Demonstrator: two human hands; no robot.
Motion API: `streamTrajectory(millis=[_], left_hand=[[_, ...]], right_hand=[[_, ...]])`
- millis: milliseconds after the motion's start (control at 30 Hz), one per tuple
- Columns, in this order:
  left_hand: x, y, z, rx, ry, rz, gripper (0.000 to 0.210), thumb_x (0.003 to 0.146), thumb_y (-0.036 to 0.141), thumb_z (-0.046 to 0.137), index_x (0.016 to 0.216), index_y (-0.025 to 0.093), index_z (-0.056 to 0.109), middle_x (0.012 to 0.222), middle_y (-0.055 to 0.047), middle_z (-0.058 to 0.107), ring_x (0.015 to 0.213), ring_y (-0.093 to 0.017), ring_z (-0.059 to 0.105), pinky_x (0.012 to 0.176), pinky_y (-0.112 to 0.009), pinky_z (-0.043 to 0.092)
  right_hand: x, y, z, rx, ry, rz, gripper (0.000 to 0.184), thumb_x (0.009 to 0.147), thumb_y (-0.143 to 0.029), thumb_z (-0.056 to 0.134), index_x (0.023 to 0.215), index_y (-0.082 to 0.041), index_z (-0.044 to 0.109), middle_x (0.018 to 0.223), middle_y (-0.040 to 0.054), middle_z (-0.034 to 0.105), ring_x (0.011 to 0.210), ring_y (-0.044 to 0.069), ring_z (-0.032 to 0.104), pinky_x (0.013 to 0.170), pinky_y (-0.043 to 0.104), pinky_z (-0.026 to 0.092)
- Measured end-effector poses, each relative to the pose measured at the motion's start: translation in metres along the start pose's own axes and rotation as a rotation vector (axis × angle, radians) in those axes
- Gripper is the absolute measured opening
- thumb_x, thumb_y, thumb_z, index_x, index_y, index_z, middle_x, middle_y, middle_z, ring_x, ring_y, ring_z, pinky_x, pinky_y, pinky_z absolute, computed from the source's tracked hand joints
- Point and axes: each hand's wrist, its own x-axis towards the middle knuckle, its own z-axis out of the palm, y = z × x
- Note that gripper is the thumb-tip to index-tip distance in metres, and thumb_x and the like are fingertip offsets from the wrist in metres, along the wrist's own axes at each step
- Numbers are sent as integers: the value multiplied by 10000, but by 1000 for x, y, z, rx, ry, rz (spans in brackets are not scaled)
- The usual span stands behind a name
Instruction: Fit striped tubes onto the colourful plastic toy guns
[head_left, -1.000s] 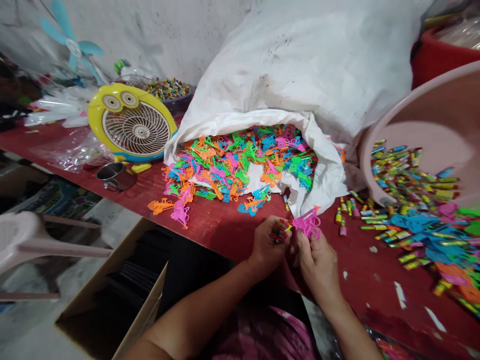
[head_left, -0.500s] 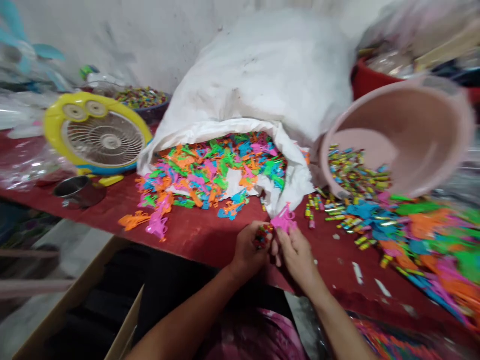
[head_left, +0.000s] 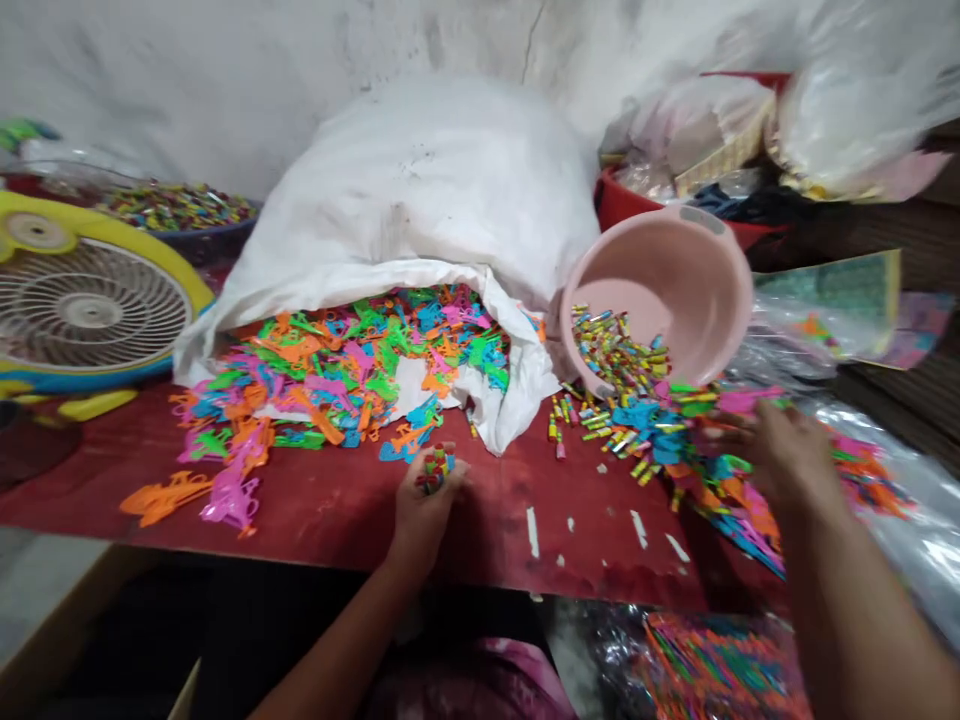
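My left hand [head_left: 424,505] is closed around a bunch of small shiny-wrapped cylinders [head_left: 436,468], like tiny sweets, above the red table [head_left: 330,500]. My right hand [head_left: 791,450] is over the right-hand pile of coloured plastic toy guns [head_left: 739,490]. By its fingers lies a pink toy gun [head_left: 750,399]; motion blur hides whether they still grip it. A white sack [head_left: 442,180] lies beyond my left hand, more toy guns [head_left: 360,365] spilling from its mouth. Orange [head_left: 165,497] and pink toy guns [head_left: 232,495] lie at the front left.
A tipped pink basin [head_left: 697,290] spills wrapped cylinders [head_left: 619,350] beside the right pile. A yellow fan [head_left: 94,300] stands at left, before a bowl of cylinders [head_left: 184,212]. A red tub [head_left: 626,200] is behind; a clear bag of toy guns [head_left: 720,660] is below the table edge.
My right hand has left my left hand and moved right to the pile, where a pink toy gun shows by it. My left hand keeps its bunch. The view has turned right.
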Motion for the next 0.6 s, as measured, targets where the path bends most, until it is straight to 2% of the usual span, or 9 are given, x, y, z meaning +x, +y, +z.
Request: streamTrajectory(millis=[67,100,133,233,267,333,467,533,600], left_hand=[[0,2,-7,-29,54,6,410,736,406,782,1023,160,623,758,-16,681,655,-145,637,585,-218,493],[-1,2,-11,-21,76,14,396,735,413,783,997,157,630,762,-21,682,658,-151,643,584,-223,497],[-1,2,-16,-6,93,27,383,740,417,780,980,156,637,762,-24,682,663,-156,648,583,-226,500],[-1,3,-30,47,128,97,328,781,413,751,965,164,642,750,-18,673,679,-159,650,584,-225,502],[-2,3,-34,64,144,123,307,794,408,742,956,168,639,740,-12,667,675,-155,644,583,-222,499],[-3,3,-41,92,183,156,279,810,397,732,941,174,629,726,0,656,658,-144,631,583,-217,493],[-2,5,-48,37,244,144,272,805,381,738,917,170,607,726,5,651,643,-133,620,589,-215,486],[0,6,-50,-5,266,141,282,797,379,744,916,170,598,730,3,652,641,-133,617,588,-216,485],[3,5,-52,-16,302,153,288,795,383,743,918,171,593,727,4,652,627,-127,605,574,-212,475]], right_hand=[[-17,-9,14,99,112,102,691,961,-552,351,1496,-126,251,838,257,706,515,250,651,492,393,441],[-32,-17,27,159,110,135,703,941,-527,439,1511,-162,249,883,240,710,520,242,643,497,390,450],[-49,-26,44,201,41,115,664,925,-502,497,1490,-201,322,920,209,714,538,234,639,513,387,466],[-100,-66,106,259,-348,-163,358,929,-438,517,1188,-219,630,948,117,716,746,249,673,664,388,525],[-113,-83,127,267,-457,-306,297,944,-395,497,1117,-214,656,1004,102,706,869,251,670,759,387,526],[-129,-117,165,241,-587,-553,279,972,-298,438,1122,-198,652,1059,95,673,980,233,635,846,363,502],[-129,-172,218,3,-626,-879,294,940,-177,455,1186,-180,615,1112,106,618,1024,243,557,867,343,453],[-125,-187,232,-133,-642,-983,267,920,-147,472,1127,-177,636,1082,108,611,1005,256,529,850,348,426],[-123,-191,236,-200,-654,-1027,236,917,-137,472,1063,-171,654,1014,107,604,968,261,515,817,348,406]])
